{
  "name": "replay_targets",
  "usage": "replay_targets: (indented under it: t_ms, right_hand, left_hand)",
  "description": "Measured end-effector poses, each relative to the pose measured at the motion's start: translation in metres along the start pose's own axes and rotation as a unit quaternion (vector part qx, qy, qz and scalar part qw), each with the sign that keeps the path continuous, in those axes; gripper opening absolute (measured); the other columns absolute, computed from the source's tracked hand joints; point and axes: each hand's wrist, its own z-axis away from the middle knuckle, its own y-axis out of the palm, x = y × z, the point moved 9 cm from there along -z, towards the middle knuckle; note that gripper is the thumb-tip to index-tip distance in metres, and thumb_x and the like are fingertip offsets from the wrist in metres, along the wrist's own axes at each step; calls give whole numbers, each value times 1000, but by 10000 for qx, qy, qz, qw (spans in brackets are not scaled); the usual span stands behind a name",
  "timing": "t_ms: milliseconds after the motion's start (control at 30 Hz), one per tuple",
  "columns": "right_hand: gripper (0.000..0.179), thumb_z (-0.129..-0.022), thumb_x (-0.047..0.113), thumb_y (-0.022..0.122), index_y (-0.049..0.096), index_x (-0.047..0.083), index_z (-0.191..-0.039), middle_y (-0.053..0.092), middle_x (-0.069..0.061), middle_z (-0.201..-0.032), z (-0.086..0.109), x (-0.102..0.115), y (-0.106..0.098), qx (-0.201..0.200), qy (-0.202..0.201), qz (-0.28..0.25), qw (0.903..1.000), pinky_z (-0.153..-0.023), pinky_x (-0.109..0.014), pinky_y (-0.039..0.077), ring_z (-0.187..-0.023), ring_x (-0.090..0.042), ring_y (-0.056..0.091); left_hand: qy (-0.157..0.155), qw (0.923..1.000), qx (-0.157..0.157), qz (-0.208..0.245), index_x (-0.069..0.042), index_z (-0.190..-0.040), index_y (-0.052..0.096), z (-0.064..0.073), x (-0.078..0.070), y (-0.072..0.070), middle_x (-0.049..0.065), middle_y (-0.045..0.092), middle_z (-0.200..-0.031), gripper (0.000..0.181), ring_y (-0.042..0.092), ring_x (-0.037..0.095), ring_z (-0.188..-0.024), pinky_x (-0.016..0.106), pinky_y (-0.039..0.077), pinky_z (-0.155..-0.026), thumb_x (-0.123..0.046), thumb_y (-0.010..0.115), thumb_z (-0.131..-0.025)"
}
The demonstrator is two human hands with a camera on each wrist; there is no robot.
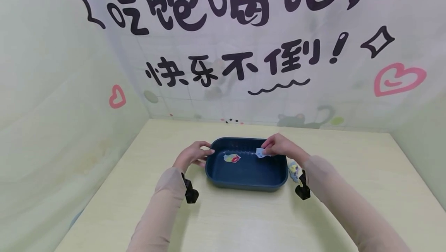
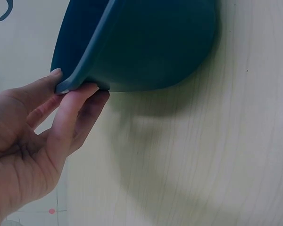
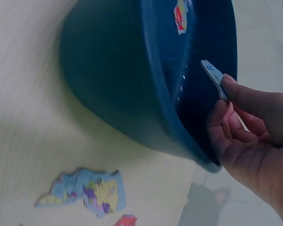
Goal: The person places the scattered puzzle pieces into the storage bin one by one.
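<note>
A dark blue rectangular basin [image 1: 247, 185] with rounded corners sits on the table. My left hand [image 1: 195, 153] pinches its left rim, thumb and fingers on either side of the wall in the left wrist view. Over the basin's back right part, my right hand [image 1: 278, 145] pinches a thin light blue puzzle piece [image 3: 213, 75] between thumb and fingers. On the basin floor lies a puzzle piece [image 1: 232, 158] coloured red, yellow and pale green. The far side of the held piece is partly hidden by my fingers.
Right of the basin, a blue, yellow and purple puzzle piece [image 3: 92, 190] lies on the table [image 1: 237, 221]. Part of a red piece [image 3: 126, 220] shows at the lower edge of the right wrist view. A printed cloth [image 1: 216, 105] hangs behind the table.
</note>
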Motion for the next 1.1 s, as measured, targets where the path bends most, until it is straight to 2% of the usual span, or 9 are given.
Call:
replay_targets:
  t_ms: [167, 433, 800, 1100]
  right_hand:
    - [23, -83, -2, 62, 61, -12, -103, 66, -18, -86, -8, 4, 14, 42, 19, 212, 9998, -66, -25, 54, -66, -9, 55]
    - [20, -83, -5, 61, 64, -9, -101, 64, -12, -79, -19, 9, 23, 19, 149, 453, 9989, -61, -22, 51, -64, -11, 52]
    - [18, -82, -4, 62, 66, -6, -99, 66, -13, -82, -28, 4, 36, -84, 228, 962, 9951, -60, -23, 51, -63, -12, 53]
    - [18, -83, -2, 62, 66, -3, -99, 66, -15, -91, -29, 7, 40, -261, 205, 1320, 9907, -68, -27, 51, -72, -16, 56]
  left_hand:
    - [31, 10000, 22, -49, -8, -126, 47, -1, -2, 1, 18, 61, -114, 39, 64, 16, -83, 21, 52, -50, -22, 56, -91]
    - [18, 10000, -9, -9, -9, -127, 47, 0, -2, 0, 18, 62, -115, 39, 64, 18, -89, 22, 53, -52, -22, 57, -91]
    - [-15, 10000, -9, 0, -10, -126, 49, -2, -1, 2, 16, 60, -114, 38, 63, 20, -91, 22, 52, -51, -22, 57, -91]
    - [11, 10000, -38, 44, -9, -126, 48, -3, 2, 1, 15, 61, -113, 38, 62, 17, -88, 21, 52, -51, -22, 57, -91]
